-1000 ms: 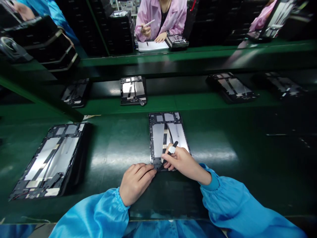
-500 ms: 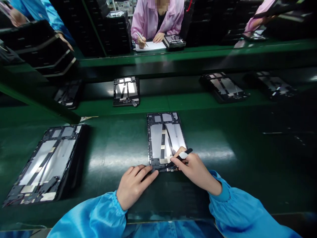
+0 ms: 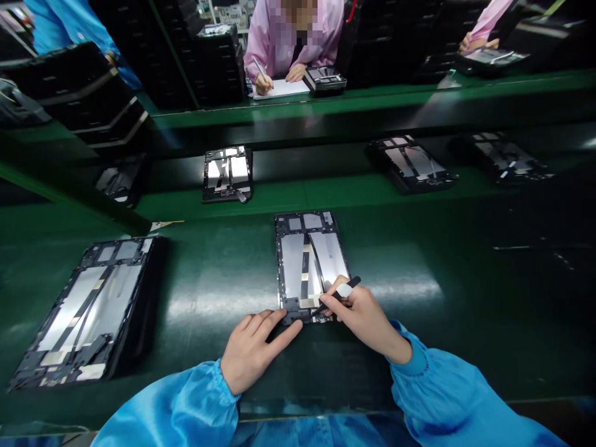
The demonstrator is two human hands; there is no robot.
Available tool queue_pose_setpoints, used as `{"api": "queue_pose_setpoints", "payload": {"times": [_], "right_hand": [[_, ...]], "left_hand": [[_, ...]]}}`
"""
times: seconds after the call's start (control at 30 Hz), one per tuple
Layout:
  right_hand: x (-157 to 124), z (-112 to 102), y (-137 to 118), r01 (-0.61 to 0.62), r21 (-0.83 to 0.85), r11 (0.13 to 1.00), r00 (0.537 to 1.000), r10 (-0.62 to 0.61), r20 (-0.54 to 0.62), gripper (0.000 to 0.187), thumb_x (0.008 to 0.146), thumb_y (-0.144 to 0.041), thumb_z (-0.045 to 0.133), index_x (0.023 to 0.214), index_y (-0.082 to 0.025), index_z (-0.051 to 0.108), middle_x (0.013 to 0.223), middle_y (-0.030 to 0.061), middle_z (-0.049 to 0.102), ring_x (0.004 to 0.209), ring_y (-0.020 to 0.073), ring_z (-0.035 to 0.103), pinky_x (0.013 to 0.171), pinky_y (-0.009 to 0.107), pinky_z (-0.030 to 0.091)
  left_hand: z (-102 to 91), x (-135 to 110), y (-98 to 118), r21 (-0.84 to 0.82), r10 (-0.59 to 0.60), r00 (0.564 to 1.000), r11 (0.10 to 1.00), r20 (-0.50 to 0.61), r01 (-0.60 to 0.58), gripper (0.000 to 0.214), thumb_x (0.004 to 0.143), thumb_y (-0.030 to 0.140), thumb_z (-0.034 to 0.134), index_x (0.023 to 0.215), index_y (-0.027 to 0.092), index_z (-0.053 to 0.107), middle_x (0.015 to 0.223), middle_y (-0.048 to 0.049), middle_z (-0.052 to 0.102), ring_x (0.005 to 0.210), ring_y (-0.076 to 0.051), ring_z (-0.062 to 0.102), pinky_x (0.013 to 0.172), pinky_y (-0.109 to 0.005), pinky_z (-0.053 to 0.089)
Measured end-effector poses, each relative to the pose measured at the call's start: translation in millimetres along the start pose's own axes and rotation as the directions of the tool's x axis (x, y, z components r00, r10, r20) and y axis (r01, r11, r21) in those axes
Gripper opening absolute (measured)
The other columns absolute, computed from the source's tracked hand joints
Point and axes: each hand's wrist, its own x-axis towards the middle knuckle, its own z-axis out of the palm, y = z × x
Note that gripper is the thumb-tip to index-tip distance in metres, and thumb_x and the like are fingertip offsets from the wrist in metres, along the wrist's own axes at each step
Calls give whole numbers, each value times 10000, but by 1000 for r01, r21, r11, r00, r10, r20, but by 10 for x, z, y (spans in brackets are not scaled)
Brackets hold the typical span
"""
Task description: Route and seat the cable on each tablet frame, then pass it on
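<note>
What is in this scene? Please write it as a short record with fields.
right hand: holds a black pen-like tool with a white band, its tip at the lower edge of the housing
left hand: fingers on the lower edge of an open tablet housing
nearby: second tablet housing on the green bench
rest: co-worker in pink smock writing on paper

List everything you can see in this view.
open tablet housing: one, black and silver, under the hands
other tablet housings: five, black and silver, along the belts
conveyor belts: two, dark green, running across the view
stacked black units: several, black, beyond the far belt
co-workers: three, pink and blue smocks, beyond the far belt
paper sheet: one, white, under a co-worker's pen
slim tool: one, black with white band, in the right hand
left hand: one, bare, at the housing's lower edge
right hand: one, bare, gripping the tool
sleeves: two, bright blue, on both forearms
</note>
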Motion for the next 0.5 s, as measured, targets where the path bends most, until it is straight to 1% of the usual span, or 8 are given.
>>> {"api": "queue_pose_setpoints", "payload": {"times": [0.2,0.33,0.43,0.5], "right_hand": [[4,6,-19,-8,-18,1000,1000,8,0,181,897,-346,587,787,-202,574,690,-2,670,648,201,732,527,259,534],[0,0,-31,7,-41,999,1000,-7,7,168,900,-337,582,799,-202,575,682,0,675,665,204,734,572,271,553],[-1,-3,-19,17,-95,995,1000,-17,-5,190,905,-348,578,784,-202,572,638,-8,658,611,194,713,548,267,537],[0,-4,-2,23,-125,992,999,-27,-28,212,910,-358,574,767,-200,571,622,-10,643,564,180,685,513,258,516]], "left_hand": [[-7,-3,-17,41,4,1000,999,28,-6,384,975,91,418,1296,229,576,1216,-119,594,1021,-233,584,774,-336,470],[5,46,32,31,-24,998,999,63,22,382,972,117,435,1301,253,574,1193,-125,585,1008,-241,591,774,-348,494],[17,116,64,17,-59,993,998,105,58,383,972,174,466,1324,301,550,1161,-126,588,952,-248,606,733,-369,523],[14,136,33,-37,-57,992,997,116,61,374,970,192,486,1324,296,545,1207,-124,585,961,-246,609,742,-379,539]]}}
